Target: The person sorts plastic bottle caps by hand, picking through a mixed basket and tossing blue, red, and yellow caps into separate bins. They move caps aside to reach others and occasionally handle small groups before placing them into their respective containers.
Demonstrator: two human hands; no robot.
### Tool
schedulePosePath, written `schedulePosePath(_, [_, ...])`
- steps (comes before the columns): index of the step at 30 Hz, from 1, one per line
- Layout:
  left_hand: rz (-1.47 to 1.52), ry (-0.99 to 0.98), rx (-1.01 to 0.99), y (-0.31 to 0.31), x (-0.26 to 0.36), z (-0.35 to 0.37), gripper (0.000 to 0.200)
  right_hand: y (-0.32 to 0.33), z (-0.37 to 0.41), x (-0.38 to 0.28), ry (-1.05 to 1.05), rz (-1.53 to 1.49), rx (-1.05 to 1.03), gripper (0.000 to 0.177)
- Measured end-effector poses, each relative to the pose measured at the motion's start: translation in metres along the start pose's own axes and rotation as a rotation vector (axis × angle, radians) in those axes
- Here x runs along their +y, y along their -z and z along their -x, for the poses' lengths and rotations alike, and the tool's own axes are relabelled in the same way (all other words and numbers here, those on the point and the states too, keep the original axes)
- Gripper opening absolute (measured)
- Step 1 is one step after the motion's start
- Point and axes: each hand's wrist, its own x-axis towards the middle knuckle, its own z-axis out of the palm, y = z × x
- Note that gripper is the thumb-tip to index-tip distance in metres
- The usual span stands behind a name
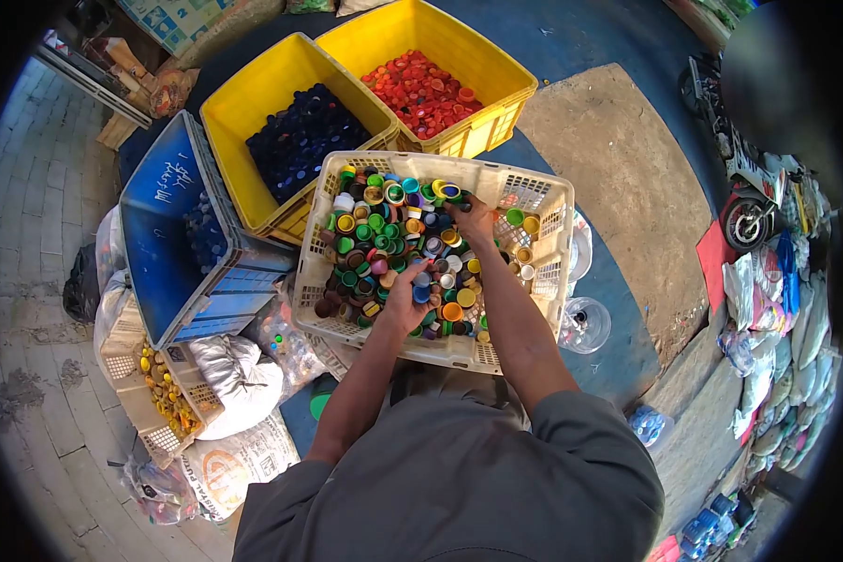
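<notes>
I look down on a white crate (pixel 496 192) heaped with mixed bottle caps (pixel 384 248) in green, yellow, orange, blue and brown. It sits right in front of the person, and both hands are in it.

The left hand (pixel 404 302) lies on the near middle of the heap. Its fingers curl down over the caps, with a blue cap (pixel 422 293) at the fingertips. I cannot tell whether it is gripping that cap or only resting on it.

The right hand (pixel 477 221) reaches further, close to the crate's far wall. Its fingers bend onto the caps there, beside a dark cap (pixel 462 199), and I cannot tell if anything is pinched.

Beyond the white crate stand two yellow crates touching side by side. The left yellow crate (pixel 243 94) holds dark blue caps (pixel 300 140) and the right yellow crate (pixel 496 70) holds red caps (pixel 419 92).

A blue crate (pixel 159 234) leans tilted to the left. Below it a small pale basket (pixel 122 365) holds yellow caps (pixel 167 398), just beside a white sack (pixel 239 375). A clear plastic cup (pixel 585 325) lies to the right of the white crate.
</notes>
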Motion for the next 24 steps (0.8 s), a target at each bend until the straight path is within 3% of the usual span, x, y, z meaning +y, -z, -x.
schedulePosePath(6, [-0.012,-0.021,0.003,0.004,0.001,0.001,0.017,-0.007,-0.002,0.011,0.026,-0.146,0.028,0.057])
schedulePosePath(15, [-0.006,-0.025,0.022,0.001,0.004,-0.003,0.018,0.018,0.038,-0.009,0.231,-0.031,0.074,0.046])
schedulePosePath(22, [-0.03,-0.143,-0.11,-0.019,0.019,-0.019,0.026,0.054,0.098,-0.055,0.236,-0.245,-0.015,0.039])
schedulePosePath(23, [0.029,-0.142,-0.257,-0.014,0.021,-0.025,0.028,0.053,0.102,-0.052,0.208,-0.302,-0.037,0.034])
schedulePosePath(24, [0.084,-0.174,-0.22,-0.021,0.021,-0.023,0.028,0.055,0.107,-0.054,0.124,-0.464,-0.091,0.031])
